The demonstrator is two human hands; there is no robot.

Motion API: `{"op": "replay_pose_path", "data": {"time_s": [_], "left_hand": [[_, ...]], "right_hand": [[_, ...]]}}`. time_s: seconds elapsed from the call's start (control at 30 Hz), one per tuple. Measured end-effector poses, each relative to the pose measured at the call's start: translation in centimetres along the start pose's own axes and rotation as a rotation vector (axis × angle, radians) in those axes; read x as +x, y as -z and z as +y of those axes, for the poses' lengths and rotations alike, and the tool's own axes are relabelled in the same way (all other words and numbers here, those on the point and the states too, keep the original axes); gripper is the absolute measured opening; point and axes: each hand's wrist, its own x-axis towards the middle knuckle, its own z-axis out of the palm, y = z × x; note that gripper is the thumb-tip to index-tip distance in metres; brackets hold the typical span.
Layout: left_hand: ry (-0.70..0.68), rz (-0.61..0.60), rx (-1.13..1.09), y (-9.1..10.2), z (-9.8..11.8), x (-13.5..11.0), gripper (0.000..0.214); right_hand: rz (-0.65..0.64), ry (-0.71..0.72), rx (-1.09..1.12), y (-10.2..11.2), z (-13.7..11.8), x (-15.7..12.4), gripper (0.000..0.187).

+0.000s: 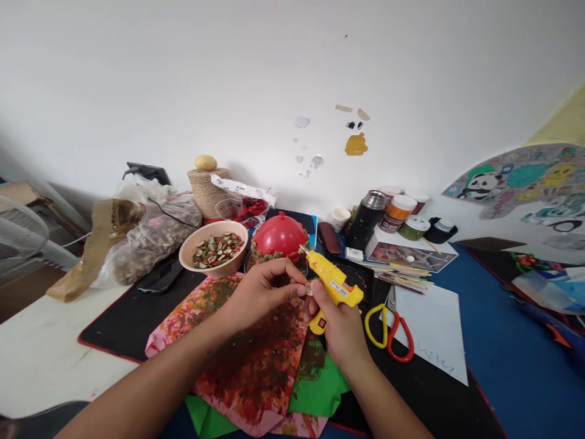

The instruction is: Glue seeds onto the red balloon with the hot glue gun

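Note:
My right hand (340, 332) is wrapped around a yellow hot glue gun (336, 277), its metal nozzle pointing up and to the left. My left hand (269, 286) pinches a small shell piece (309, 289) between thumb and fingertips, right beside the right hand's thumb. Both hands meet just in front of a red balloon (278, 235). Painted shells ring the balloon's lower part, which my left hand partly hides. To the left stands a peach-coloured bowl (186, 251) holding many red, green and pale shells.
Paint-stained pink paper (247, 360) and green paper (320, 381) lie under my hands. Scissors (395, 335) with yellow and red handles rest at right on white paper (434, 329). Behind are a twine spool (205, 195), a black flask (365, 219), paint jars (402, 210) and brushes (402, 272).

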Motion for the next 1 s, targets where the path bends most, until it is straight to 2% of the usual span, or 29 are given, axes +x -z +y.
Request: {"op": "replay_pose_path", "data": {"time_s": [0.1, 0.23, 0.6, 0.67, 0.73, 0.83, 1.0], "left_hand": [[0.065, -0.068, -0.161, -0.3, 0.0, 0.0, 0.034], [0.112, -0.083, -0.247, -0.5, -0.3, 0.2, 0.034], [0.040, -0.066, -0.138, -0.7, -0.4, 0.0, 0.026], [0.019, -0.004, -0.095, -0.4, -0.3, 0.0, 0.025], [-0.003, 0.106, -0.056, 0.0, -0.3, 0.1, 0.025], [0.035, 0.243, -0.122, 0.8, -0.6, 0.3, 0.030], [0.104, 0.298, -0.283, 1.5, -1.3, 0.7, 0.041]], "right_hand": [[-0.003, 0.002, 0.003, 0.2, 0.3, 0.0, 0.062], [0.016, 0.008, 0.026, 0.2, 0.7, 0.2, 0.061], [-0.009, 0.014, 0.013, 0.2, 0.9, 0.3, 0.063], [-0.018, 0.010, 0.027, 0.3, 0.8, 0.4, 0.065], [-0.015, 0.020, 0.069, 0.5, 0.7, 0.5, 0.063], [-0.011, 0.048, 0.125, 0.7, 0.5, 0.8, 0.061], [-0.047, 0.070, 0.121, 0.5, 0.3, 0.7, 0.067]]}}
